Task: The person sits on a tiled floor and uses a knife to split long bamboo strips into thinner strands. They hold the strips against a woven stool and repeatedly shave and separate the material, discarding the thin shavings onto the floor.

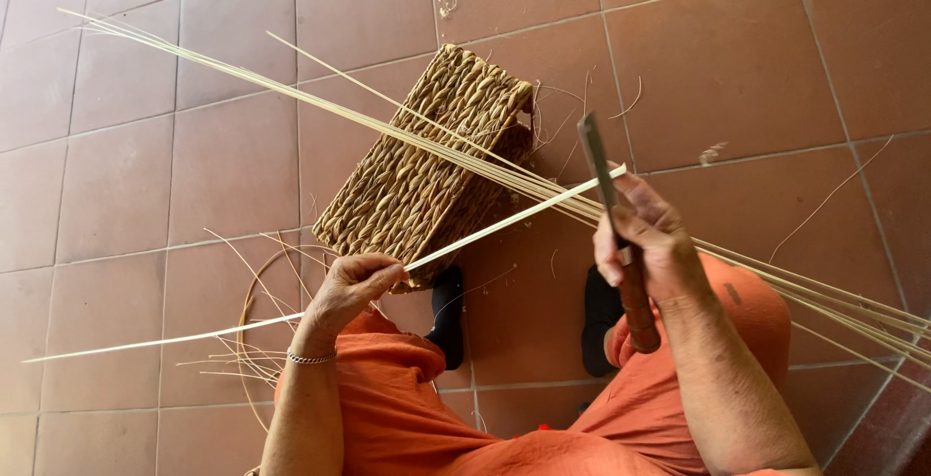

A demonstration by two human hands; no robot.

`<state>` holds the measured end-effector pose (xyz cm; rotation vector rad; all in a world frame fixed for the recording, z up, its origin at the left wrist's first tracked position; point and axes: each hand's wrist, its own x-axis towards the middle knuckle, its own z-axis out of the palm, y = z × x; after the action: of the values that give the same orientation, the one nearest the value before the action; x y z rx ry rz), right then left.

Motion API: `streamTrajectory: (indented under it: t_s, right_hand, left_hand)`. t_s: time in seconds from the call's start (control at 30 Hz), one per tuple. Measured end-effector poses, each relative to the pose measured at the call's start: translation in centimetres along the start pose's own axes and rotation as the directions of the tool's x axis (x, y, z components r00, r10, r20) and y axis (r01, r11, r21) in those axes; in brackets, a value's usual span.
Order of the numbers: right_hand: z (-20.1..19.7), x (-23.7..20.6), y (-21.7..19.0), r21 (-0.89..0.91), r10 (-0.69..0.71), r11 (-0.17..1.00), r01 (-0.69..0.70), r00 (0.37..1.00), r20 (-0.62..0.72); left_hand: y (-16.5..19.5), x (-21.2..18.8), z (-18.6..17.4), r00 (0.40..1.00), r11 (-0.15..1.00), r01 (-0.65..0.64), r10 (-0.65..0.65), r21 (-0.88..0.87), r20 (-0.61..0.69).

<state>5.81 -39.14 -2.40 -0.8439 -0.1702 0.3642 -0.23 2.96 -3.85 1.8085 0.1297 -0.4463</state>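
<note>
At lower centre, the left hand point(354, 287) pinches a pale cane strip point(504, 221) running toward the right hand point(648, 243), which grips a knife point(621, 243) beside a woven basket point(427, 166).

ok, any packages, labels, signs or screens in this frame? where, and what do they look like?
None in view. Only the left hand pinching a pale cane strip, the right hand gripping a wooden-handled knife, a woven basket and a bundle of thin canes on the terracotta tile floor.

Bright, even daylight; soft faint shadows; sharp focus throughout; slight wide-angle bowing at edges.
</note>
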Motion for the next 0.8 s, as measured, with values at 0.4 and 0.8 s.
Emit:
streamTrajectory:
  t_s: [0.4,0.8]
  right_hand:
    - [1.8,1.3,2.1,0.106,0.119,0.987,-0.120,0.993,0.018]
    - [4.0,1.1,4.4,-0.086,0.189,0.980,-0.181,0.977,0.098]
  left_hand:
    - [2.2,0.1,2.6,0.980,0.976,-0.085,0.118,0.199,-0.161]
    - [4.8,1.4,6.3,0.862,0.827,-0.463,0.504,0.320,-0.056]
